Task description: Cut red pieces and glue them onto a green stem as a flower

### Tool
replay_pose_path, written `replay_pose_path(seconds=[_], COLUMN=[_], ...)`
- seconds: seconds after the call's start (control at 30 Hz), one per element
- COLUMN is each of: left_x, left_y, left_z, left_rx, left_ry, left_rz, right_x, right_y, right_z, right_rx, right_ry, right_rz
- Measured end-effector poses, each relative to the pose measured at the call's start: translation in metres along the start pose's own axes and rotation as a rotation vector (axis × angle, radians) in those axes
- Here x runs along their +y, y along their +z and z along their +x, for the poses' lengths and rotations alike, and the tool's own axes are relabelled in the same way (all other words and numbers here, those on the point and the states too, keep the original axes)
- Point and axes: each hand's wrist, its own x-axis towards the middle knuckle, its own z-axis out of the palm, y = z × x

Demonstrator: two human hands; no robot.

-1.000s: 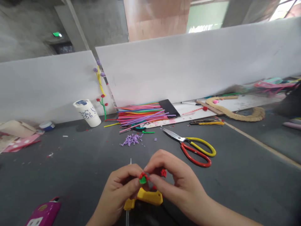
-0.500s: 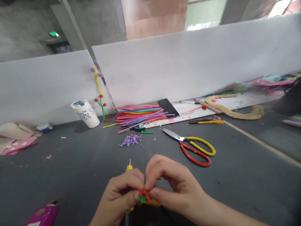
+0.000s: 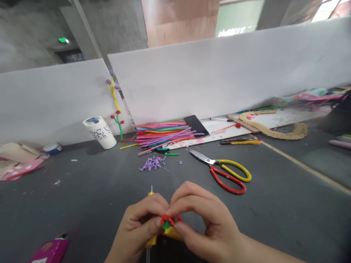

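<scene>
Close to my body, both hands pinch one small red and green fuzzy piece (image 3: 167, 222), which looks made of pipe cleaner. My left hand (image 3: 139, 224) grips its left edge between thumb and forefinger. On the other side, the thumb and fingers of my right hand (image 3: 208, 219) press on its red loops; part of the piece is hidden by the fingertips. Under the hands lies a yellow glue gun (image 3: 151, 241), its metal nozzle pointing away from me. Scissors (image 3: 219, 171) with one red and one yellow handle rest beyond my right hand.
Purple snippets (image 3: 152, 163) lie ahead, before a bundle of coloured pipe cleaners (image 3: 164, 133). A white cup (image 3: 100, 133) leans at the left, by a white board (image 3: 205, 80). A yellow utility knife (image 3: 244, 142) lies at the right, and a magenta box (image 3: 52, 250) at the lower left.
The red and green piece has moved up slightly and turned in my fingers, showing less green. My right fingers have shifted along its red edge. Other things stay put.
</scene>
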Motion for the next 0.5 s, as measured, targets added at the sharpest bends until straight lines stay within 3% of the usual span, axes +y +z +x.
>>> replay_pose_path(seconds=[0.2, 0.33, 0.4, 0.5], left_x=[0.001, 0.002, 0.003, 0.006], left_y=[0.005, 0.004, 0.001, -0.006], left_z=[0.001, 0.003, 0.005, 0.009], left_rx=[0.078, 0.168, 0.264, 0.4], left_ry=[-0.038, -0.085, -0.1, -0.095], left_rz=[-0.027, -0.02, 0.031, 0.13], right_x=[0.001, 0.008, 0.012, 0.018], right_y=[0.002, 0.002, 0.004, 0.012], right_z=[-0.003, -0.001, -0.001, -0.005], right_rx=[0.007, 0.029, -0.122, -0.479], right_ry=[0.044, 0.187, 0.288, 0.331], right_rz=[-0.034, -0.135, -0.316, -0.651])
